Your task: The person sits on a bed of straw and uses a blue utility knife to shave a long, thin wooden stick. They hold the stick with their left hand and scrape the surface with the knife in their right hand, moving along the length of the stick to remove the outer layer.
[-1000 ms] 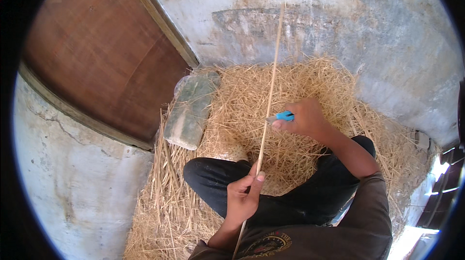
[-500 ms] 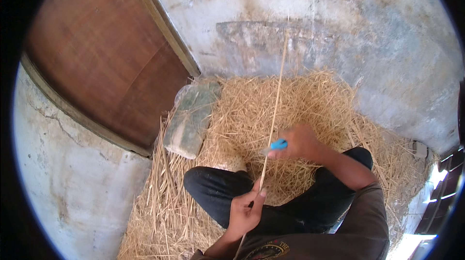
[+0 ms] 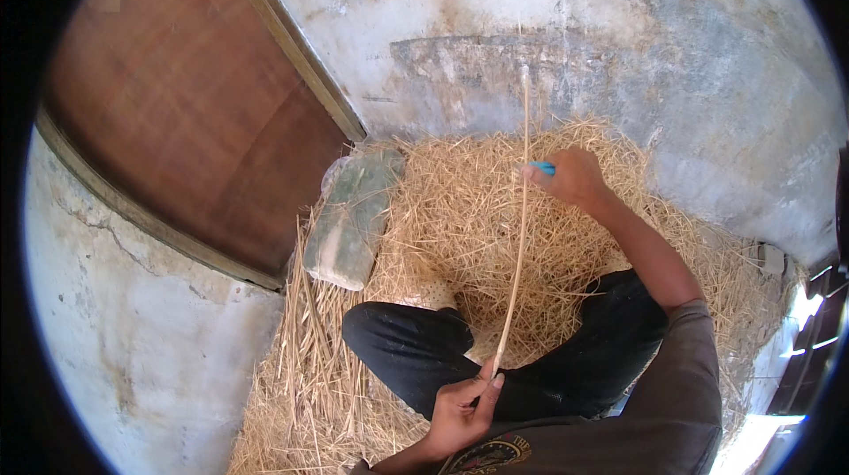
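Observation:
My left hand, low in front of my lap, pinches the near end of a long, thin, pale stick, possibly a split strip of bamboo or cane. It rises away from me, slightly bowed, with its far end near the wall. Farther out and to the right, my right hand is closed round a small knife with a blue handle. Its thumb side is against the upper part of the stick. The blade is mostly hidden here.
Loose straw-like shavings cover the floor round my folded legs. Longer split strips lie at the left. A greenish block rests near the brown door panel. A stained wall rises ahead.
My right hand has moved away from me along the stick with the knife. My left hand has shifted slightly right and nearer, still pinching the stick, which now stands more upright in view.

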The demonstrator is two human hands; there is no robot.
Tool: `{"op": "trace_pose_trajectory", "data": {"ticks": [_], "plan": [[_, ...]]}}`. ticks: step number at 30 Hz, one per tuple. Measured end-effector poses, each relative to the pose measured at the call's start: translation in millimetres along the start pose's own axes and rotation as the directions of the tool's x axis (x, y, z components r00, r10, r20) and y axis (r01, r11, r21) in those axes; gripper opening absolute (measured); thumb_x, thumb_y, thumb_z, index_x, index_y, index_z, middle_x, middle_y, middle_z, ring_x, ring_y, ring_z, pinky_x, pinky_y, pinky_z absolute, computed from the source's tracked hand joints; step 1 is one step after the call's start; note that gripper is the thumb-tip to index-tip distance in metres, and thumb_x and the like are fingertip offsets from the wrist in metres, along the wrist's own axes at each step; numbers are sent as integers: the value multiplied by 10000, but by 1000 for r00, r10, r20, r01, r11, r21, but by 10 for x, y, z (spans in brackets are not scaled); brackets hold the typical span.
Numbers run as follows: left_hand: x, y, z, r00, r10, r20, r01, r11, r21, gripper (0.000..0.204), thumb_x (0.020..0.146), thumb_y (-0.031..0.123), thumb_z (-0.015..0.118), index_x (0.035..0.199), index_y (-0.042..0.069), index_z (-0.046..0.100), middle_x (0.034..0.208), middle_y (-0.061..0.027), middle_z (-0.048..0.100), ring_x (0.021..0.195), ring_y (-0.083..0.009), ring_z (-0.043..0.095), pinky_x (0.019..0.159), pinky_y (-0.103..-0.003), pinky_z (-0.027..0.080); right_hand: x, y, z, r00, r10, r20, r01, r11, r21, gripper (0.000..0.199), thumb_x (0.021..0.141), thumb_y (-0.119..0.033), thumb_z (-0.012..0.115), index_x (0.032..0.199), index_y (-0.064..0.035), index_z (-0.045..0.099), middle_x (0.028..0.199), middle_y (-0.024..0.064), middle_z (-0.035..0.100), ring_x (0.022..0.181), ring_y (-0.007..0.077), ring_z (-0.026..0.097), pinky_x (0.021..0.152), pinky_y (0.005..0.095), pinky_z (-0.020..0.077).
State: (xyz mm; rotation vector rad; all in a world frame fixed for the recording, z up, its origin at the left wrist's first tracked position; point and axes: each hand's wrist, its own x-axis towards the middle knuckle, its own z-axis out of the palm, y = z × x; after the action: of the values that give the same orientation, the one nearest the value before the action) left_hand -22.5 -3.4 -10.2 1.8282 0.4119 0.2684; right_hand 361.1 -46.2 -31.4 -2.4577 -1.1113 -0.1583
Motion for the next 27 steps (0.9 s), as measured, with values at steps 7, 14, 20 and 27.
{"op": "trace_pose_trajectory", "data": {"ticks": [7, 14, 20, 27], "plan": [[-46, 60, 39, 999, 1, 45, -1, 1000, 16, 327, 891, 30, 596, 1208, -43, 563, 569, -21, 444, 542, -25, 392, 495, -193, 351, 648, 736, -237, 956, 288, -58, -291, 955, -55, 826, 784, -822, 307, 478, -72, 466, 449, 45, 463, 439, 173, 496, 458, 389, 421], [-163, -243, 88, 993, 25, 119, -9, 991, -132, 316, 907, 82, 600, 1214, 7, 585, 589, 72, 449, 555, 8, 378, 486, -179, 326, 903, 1593, -624, 739, 615, -276, -565, 788, 245, 869, 793, -821, 278, 488, -32, 478, 517, 138, 520, 502, 249, 526, 549, 436, 432], [266, -125, -83, 925, -369, 92, 357, 759, -544, 281, 966, 162, 511, 1219, 71, 592, 525, 48, 417, 415, -13, 344, 367, -172, 265, 176, 708, 20, 897, 440, 41, -437, 868, 235, 829, 823, -776, 331, 517, -24, 495, 499, 64, 452, 485, 190, 453, 495, 382, 383], [484, -102, -124, 984, -175, -15, 114, 702, -703, 328, 974, 144, 482, 1261, -9, 530, 494, 31, 378, 390, -33, 310, 406, -179, 272, -775, -650, -24, 966, -235, 109, 196, 937, 291, 642, 791, -667, 532, 620, -55, 618, 473, 105, 498, 444, 281, 531, 468, 397, 416]]}}
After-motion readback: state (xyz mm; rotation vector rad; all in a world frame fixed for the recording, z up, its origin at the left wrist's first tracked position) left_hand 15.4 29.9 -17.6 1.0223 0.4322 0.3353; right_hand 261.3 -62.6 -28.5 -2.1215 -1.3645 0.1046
